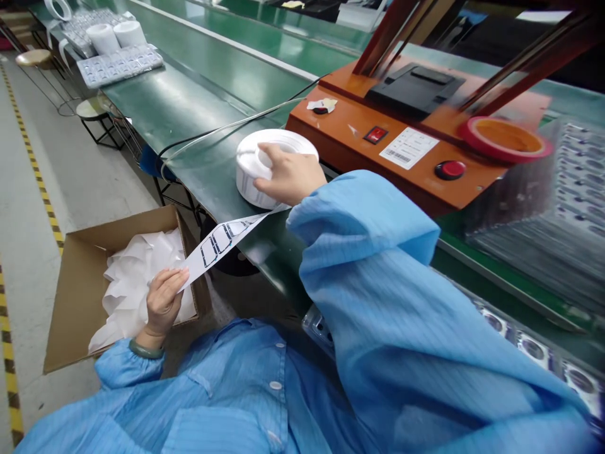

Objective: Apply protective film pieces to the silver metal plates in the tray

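Note:
A white roll of stickers point(248, 173) rests on the green bench near its front edge. My right hand point(290, 173) lies over the roll's right side, gripping it, index finger and thumb bent across its top and core. From the roll a white sticker strip point(220, 244) printed with black frame outlines runs down to the left, slightly twisted. Its free end is pinched between the fingers and thumb of my left hand point(164, 299), which is held beside the bench above an open cardboard box point(78, 290). Loose white backing paper point(142, 268) fills much of the box.
An orange machine point(350, 126) with a red button and a red tape ring point(505, 140) stands on the right. Stacked clear trays point(581, 183) are beyond it. More white rolls point(103, 39) and trays sit far left. Cables cross the bench; stools point(92, 108) stand alongside.

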The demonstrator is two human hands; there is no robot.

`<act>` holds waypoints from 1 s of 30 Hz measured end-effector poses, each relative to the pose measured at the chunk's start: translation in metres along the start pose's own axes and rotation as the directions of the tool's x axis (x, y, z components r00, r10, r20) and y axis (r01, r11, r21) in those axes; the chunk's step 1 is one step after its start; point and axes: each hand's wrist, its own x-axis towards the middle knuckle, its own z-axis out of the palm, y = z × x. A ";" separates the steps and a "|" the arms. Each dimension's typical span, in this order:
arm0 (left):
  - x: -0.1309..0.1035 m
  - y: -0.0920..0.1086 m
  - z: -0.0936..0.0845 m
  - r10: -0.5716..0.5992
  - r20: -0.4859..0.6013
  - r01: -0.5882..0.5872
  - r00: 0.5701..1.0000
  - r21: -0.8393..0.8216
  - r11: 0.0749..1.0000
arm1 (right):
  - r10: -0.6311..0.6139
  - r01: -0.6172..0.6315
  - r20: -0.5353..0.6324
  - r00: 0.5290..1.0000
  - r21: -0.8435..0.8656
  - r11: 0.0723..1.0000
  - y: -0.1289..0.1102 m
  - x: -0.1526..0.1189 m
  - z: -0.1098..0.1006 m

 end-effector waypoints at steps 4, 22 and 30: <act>-0.006 -0.004 0.001 -0.004 0.013 0.004 1.000 0.023 1.000 | 0.122 -0.126 -0.086 0.989 -0.044 0.991 0.005 0.003 0.002; -0.025 -0.021 -0.002 -0.202 0.094 0.206 0.975 -0.034 0.978 | -0.005 0.012 -0.129 0.992 0.058 0.998 0.021 -0.016 -0.003; -0.002 0.007 0.027 -0.409 0.291 0.484 0.865 -0.271 0.832 | -0.126 0.127 -0.178 0.976 -0.006 0.992 0.050 -0.085 -0.022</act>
